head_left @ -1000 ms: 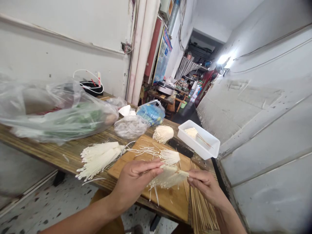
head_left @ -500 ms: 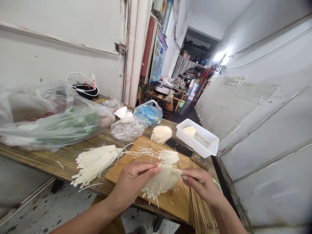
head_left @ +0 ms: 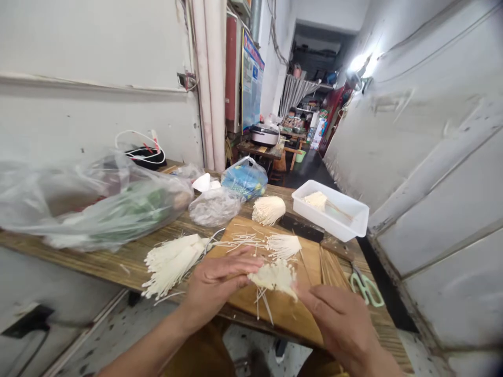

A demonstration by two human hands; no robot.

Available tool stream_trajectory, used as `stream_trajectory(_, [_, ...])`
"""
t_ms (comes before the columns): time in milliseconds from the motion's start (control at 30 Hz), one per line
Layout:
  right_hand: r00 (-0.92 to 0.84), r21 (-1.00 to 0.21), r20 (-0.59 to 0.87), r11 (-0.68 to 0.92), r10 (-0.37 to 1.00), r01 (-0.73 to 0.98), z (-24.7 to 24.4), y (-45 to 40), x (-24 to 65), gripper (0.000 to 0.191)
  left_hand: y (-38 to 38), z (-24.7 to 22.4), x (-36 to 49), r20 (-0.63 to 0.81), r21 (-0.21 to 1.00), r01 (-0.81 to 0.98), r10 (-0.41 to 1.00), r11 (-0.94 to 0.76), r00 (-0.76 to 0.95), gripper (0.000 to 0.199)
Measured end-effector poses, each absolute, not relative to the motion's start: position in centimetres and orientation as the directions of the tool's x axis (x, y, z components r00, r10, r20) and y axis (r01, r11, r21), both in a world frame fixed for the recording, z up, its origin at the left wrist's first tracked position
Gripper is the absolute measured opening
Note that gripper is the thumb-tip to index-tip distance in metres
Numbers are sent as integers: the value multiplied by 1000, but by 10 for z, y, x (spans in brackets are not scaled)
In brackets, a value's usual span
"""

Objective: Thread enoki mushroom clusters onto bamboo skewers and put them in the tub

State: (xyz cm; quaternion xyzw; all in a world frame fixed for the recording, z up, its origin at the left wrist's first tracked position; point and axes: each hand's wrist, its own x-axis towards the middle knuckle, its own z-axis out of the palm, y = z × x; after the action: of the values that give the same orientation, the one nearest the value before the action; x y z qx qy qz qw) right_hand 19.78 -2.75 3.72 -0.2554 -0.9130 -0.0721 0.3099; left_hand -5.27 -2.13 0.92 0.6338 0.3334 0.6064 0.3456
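Observation:
A small flat bunch of enoki mushrooms (head_left: 277, 276) is held over the wooden cutting board (head_left: 288, 317). My left hand (head_left: 222, 280) grips its left side between thumb and fingers. My right hand (head_left: 341, 317) is closed, its fingertips against the bunch's right edge; what they pinch is hidden and slightly blurred. Loose mushroom stems dangle below the bunch. Behind it on the board lie another small enoki bunch (head_left: 283, 245) and scattered stems (head_left: 243, 240). A large enoki cluster (head_left: 173, 262) lies left of the board, and a thick enoki bundle (head_left: 269, 210) sits past its far edge.
Bamboo skewers (head_left: 333, 267) lie right of the board, near green-handled scissors (head_left: 366, 288). A white plastic tray (head_left: 334, 222) at the back right contains skewered enoki. Plastic bags, including one with green vegetables (head_left: 133, 209) and a blue one (head_left: 245, 178), cover the table's left and back.
The bunch has tipped from caps hanging down to a flatter, raised position. My right hand has turned and come closer to me. The view has shifted, showing the scissors more fully.

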Motion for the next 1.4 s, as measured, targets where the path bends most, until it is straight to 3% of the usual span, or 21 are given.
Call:
stream_trajectory(100, [-753,117,552,861,358,495,40,-38,195,34,-22,2,-63,610,791,-39,785,-610,107,19])
stream_trajectory(333, [-797,149,535,897,281,416,45,-41,203,34,-26,3,-72,729,650,-24,615,-759,300,23])
stream_trajectory(533, [-793,123,527,896,305,426,41,-36,209,33,-28,10,-67,645,726,49,703,-686,299,23])
stream_trajectory(700, [-759,69,522,868,389,492,39,-35,207,34,-27,15,-61,581,765,75,735,-640,349,36])
stream_trajectory(767, [-755,55,537,878,376,476,39,-36,207,34,-26,13,-61,605,748,82,726,-659,327,38])
stream_trajectory(933, [-761,72,569,903,311,423,39,-39,208,33,-25,8,-67,671,656,152,663,-739,332,23])
stream_trajectory(1100, [-762,95,591,915,265,392,38,-36,210,33,-31,7,-65,742,539,241,590,-807,318,33])
stream_trajectory(1267, [-721,41,619,904,312,426,28,-31,210,25,-25,6,-65,663,596,266,651,-758,369,18])
stream_trajectory(1400, [-622,-46,671,860,403,508,17,-20,205,19,-10,5,-62,519,754,197,752,-627,407,20])
